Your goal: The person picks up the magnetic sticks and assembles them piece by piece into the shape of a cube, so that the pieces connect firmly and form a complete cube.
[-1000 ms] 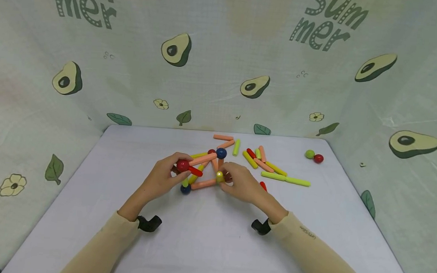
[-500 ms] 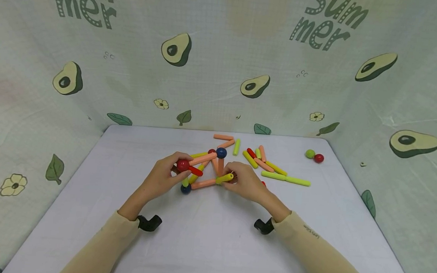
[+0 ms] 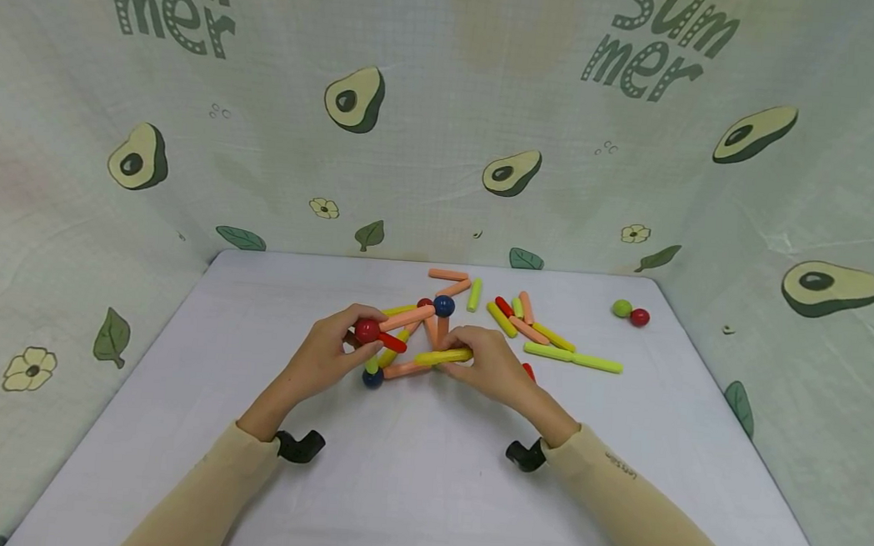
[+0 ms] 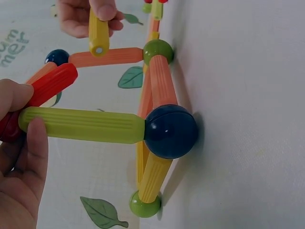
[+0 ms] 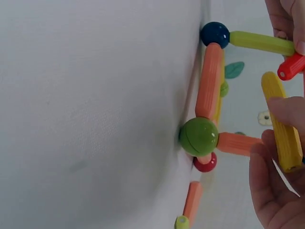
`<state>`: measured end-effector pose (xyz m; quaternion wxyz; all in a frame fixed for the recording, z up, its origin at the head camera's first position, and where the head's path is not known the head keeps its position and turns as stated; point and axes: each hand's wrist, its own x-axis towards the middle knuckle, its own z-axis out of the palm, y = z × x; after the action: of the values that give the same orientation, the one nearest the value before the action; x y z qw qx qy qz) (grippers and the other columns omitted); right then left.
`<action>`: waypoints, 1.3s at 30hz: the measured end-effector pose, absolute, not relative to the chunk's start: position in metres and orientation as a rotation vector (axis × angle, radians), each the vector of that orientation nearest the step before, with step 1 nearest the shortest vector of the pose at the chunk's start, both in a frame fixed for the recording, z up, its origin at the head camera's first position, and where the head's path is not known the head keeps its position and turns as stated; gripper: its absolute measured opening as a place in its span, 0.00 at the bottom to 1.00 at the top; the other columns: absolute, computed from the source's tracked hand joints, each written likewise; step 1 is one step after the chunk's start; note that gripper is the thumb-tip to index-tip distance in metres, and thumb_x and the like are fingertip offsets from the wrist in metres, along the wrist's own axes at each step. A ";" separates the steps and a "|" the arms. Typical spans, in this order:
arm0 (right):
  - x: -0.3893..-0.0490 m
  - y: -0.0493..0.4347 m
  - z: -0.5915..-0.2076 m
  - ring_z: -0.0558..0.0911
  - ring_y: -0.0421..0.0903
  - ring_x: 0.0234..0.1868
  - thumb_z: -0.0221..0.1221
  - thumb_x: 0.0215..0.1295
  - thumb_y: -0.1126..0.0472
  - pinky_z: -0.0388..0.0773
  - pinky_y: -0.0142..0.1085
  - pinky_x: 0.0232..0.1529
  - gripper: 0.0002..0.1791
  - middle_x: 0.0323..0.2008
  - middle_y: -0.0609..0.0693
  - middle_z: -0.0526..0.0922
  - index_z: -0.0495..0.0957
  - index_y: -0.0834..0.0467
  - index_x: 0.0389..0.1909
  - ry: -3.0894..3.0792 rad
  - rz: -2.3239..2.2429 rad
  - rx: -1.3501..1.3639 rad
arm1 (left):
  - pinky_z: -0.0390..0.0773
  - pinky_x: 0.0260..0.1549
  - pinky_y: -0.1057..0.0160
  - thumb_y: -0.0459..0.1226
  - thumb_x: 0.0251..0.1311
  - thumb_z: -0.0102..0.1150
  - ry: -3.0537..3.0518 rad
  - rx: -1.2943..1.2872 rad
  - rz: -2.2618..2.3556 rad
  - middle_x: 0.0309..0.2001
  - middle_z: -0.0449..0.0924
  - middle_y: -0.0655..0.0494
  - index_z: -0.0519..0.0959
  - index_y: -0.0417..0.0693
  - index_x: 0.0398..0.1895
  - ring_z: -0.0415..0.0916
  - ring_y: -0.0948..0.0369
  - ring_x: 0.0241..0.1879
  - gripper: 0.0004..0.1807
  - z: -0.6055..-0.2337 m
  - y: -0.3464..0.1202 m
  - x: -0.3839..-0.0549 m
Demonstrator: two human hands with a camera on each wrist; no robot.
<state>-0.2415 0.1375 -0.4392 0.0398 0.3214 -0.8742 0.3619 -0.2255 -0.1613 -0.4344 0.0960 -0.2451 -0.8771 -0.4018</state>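
My left hand (image 3: 337,342) grips a red ball (image 3: 367,330) at an upper corner of a ball-and-rod frame. A short red rod (image 3: 393,343) points out from that ball, and a lime green rod (image 4: 86,125) runs from it down to a dark blue ball (image 4: 171,131) on the table. Between thumb and fingers, my right hand (image 3: 490,361) pinches a yellow rod (image 3: 443,357), lying nearly level above the frame's near side. Beneath it, a salmon rod (image 5: 209,81) joins the blue ball to a green ball (image 5: 199,137). Another dark blue ball (image 3: 444,306) tops the far right corner.
Behind and right of the frame lie loose rods, among them salmon (image 3: 529,329), yellow (image 3: 553,337) and red ones. Two lime rods (image 3: 573,357) lie end to end. A green ball (image 3: 622,308) and a red ball (image 3: 640,317) sit at the far right, near printed cloth walls.
The yellow rod in my right hand has turned from end-on to lying sideways, its free end now pointing left. My left hand keeps its hold on the red ball.
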 end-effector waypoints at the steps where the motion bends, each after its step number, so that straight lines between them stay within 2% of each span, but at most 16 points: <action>1: -0.241 0.137 -0.439 0.81 0.46 0.39 0.76 0.63 0.63 0.85 0.46 0.44 0.11 0.40 0.47 0.88 0.88 0.56 0.45 -2.673 1.104 0.979 | 0.86 0.44 0.64 0.33 0.66 0.73 -2.597 -0.728 -1.191 0.54 0.85 0.52 0.77 0.51 0.63 0.82 0.58 0.45 0.24 -0.434 -0.161 -0.225; 7: -0.239 0.136 -0.440 0.83 0.49 0.42 0.75 0.64 0.61 0.84 0.52 0.46 0.15 0.43 0.47 0.90 0.90 0.57 0.50 -2.678 1.072 0.951 | 0.86 0.43 0.64 0.32 0.65 0.73 -2.585 -0.730 -1.180 0.54 0.85 0.51 0.77 0.49 0.63 0.82 0.57 0.45 0.25 -0.433 -0.159 -0.225; 15: -0.238 0.130 -0.447 0.83 0.42 0.42 0.73 0.67 0.61 0.84 0.40 0.50 0.14 0.45 0.45 0.90 0.87 0.56 0.53 -2.725 1.065 0.900 | 0.85 0.44 0.65 0.32 0.66 0.73 -2.579 -0.732 -1.181 0.55 0.85 0.51 0.77 0.49 0.63 0.82 0.57 0.45 0.24 -0.435 -0.159 -0.225; 22: -0.237 0.122 -0.451 0.83 0.43 0.43 0.70 0.70 0.61 0.85 0.40 0.52 0.13 0.46 0.47 0.89 0.85 0.55 0.54 -2.746 1.091 0.876 | 0.86 0.44 0.63 0.32 0.67 0.72 -2.567 -0.743 -1.203 0.54 0.85 0.51 0.77 0.49 0.63 0.81 0.58 0.46 0.24 -0.434 -0.159 -0.224; 27: -0.236 0.117 -0.451 0.84 0.43 0.42 0.72 0.69 0.59 0.84 0.40 0.50 0.14 0.44 0.47 0.90 0.85 0.56 0.53 -2.756 1.006 0.870 | 0.86 0.44 0.64 0.32 0.67 0.72 -2.553 -0.753 -1.213 0.54 0.85 0.52 0.77 0.49 0.63 0.81 0.58 0.45 0.24 -0.436 -0.160 -0.224; 32: -0.235 0.113 -0.449 0.83 0.45 0.43 0.73 0.68 0.56 0.83 0.41 0.49 0.16 0.44 0.46 0.90 0.88 0.54 0.54 -2.759 0.827 0.885 | 0.85 0.43 0.66 0.33 0.67 0.72 -2.555 -0.767 -1.182 0.56 0.84 0.52 0.78 0.49 0.68 0.81 0.59 0.45 0.27 -0.437 -0.159 -0.224; 39: -0.236 0.107 -0.450 0.81 0.43 0.39 0.76 0.64 0.56 0.82 0.38 0.44 0.14 0.39 0.45 0.90 0.90 0.53 0.49 -2.719 0.726 0.873 | 0.85 0.43 0.65 0.33 0.67 0.72 -2.580 -0.753 -1.132 0.55 0.84 0.54 0.79 0.51 0.68 0.79 0.59 0.45 0.26 -0.436 -0.158 -0.223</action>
<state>-0.2360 0.1072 -0.4496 0.0974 0.2947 -0.9184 0.2453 -0.2227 -0.1576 -0.4363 0.1126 -0.2566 -0.8790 -0.3857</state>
